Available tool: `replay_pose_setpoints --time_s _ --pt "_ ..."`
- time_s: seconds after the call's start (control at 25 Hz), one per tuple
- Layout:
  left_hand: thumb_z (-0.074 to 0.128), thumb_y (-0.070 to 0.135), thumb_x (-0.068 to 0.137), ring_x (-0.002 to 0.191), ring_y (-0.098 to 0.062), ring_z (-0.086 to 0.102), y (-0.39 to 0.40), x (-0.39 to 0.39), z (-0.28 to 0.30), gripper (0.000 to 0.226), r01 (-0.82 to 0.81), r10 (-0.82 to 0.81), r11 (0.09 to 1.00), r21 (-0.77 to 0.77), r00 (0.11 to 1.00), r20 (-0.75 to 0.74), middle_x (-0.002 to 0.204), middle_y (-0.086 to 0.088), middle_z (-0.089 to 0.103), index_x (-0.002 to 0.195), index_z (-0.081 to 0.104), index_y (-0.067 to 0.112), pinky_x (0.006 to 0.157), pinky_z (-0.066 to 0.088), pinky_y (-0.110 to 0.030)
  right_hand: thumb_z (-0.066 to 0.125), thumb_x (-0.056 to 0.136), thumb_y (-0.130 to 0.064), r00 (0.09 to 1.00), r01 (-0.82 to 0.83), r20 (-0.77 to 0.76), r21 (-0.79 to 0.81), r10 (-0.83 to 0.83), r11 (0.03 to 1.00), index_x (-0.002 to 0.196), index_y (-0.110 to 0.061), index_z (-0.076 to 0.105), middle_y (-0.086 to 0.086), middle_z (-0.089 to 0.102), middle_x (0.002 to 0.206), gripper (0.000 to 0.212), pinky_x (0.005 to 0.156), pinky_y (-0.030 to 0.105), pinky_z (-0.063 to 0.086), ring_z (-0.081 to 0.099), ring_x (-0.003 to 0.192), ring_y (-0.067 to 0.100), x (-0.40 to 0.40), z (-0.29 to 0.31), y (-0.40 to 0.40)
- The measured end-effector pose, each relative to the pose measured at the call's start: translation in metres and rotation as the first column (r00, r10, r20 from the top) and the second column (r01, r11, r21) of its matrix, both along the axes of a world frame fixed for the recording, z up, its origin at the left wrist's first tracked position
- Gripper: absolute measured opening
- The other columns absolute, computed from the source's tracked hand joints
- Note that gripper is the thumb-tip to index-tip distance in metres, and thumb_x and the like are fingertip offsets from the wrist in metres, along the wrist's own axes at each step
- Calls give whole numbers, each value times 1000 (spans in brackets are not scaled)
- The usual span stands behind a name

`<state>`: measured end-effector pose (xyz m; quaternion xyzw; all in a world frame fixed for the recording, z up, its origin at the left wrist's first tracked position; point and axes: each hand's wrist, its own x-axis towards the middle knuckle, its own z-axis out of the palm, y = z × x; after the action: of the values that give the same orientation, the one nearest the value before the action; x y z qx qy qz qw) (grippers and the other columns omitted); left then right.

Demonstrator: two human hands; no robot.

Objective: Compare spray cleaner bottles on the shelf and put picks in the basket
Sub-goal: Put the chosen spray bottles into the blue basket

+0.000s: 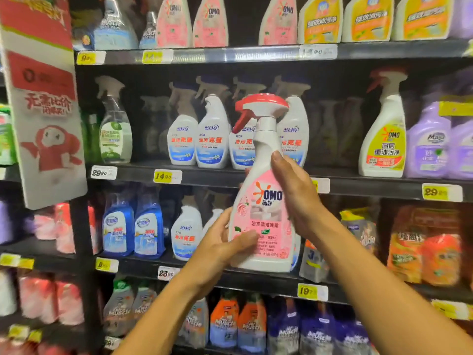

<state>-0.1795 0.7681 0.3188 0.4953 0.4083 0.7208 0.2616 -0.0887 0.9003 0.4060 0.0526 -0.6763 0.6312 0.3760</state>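
Up close, the left hand (220, 242) curled its fingers (245, 238) round the lower body of a pink OMO bathroom spray bottle (263, 201), thumb lying across the label. The right hand (294, 190) lay along the bottle's right side with its fingers nearly straight, the tips reaching up to the narrow white neck; whether it gripped or merely steadied the bottle, I could not tell. The bottle stood upright in the air before the shelves, its red-and-white trigger head (258, 108) pointing left.

Directly behind it, on the middle shelf (204, 175), stood four white spray bottles with blue-and-red labels (211, 139); the held bottle hid most of the third and part of the fourth. Left of them stood one clear bottle with a green label (115, 134), and to the right one yellow-labelled OMO kitchen spray (386, 144) beside purple bottles (427, 147). Above, three pink OMO bottles (174, 24) and three yellow ones (371, 19) lined the top shelf. Below sat two blue bottles (133, 229). Yellow price tags (166, 176) ran along the shelf edges, and a red promotional sign (46, 98) hung at the left.
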Motion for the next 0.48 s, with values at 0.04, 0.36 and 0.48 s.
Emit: replay_pose_setpoints --time_s 0.04,0.36,0.48 --pt "84 31 73 110 -31 67 -4 7 -11 52 -14 15 1000 -13 1000 21 121 -15 69 119 62 20 84 57 -34 64 88 -46 999 -26 17 -42 27 999 102 -12 60 16 72 91 37 71 38 59 68 74 24 4 -16 -2" --pt "77 8 74 101 -34 70 -33 56 -104 35 -54 88 989 -140 963 255 114 -21 70 108 70 16 77 58 -37 60 87 -46 972 -92 195 -216 135 972 114 -8 56 34 57 100 47 86 57 51 59 91 37 37 -118 -21" --pt "75 9 76 104 -35 69 -38 58 -118 36 -39 81 988 -152 957 278 117 -21 69 111 69 15 78 58 -38 60 88 -48 972 -84 198 -199 124 976 96 -27 67 12 68 88 24 74 42 56 67 82 28 42 -133 -25"
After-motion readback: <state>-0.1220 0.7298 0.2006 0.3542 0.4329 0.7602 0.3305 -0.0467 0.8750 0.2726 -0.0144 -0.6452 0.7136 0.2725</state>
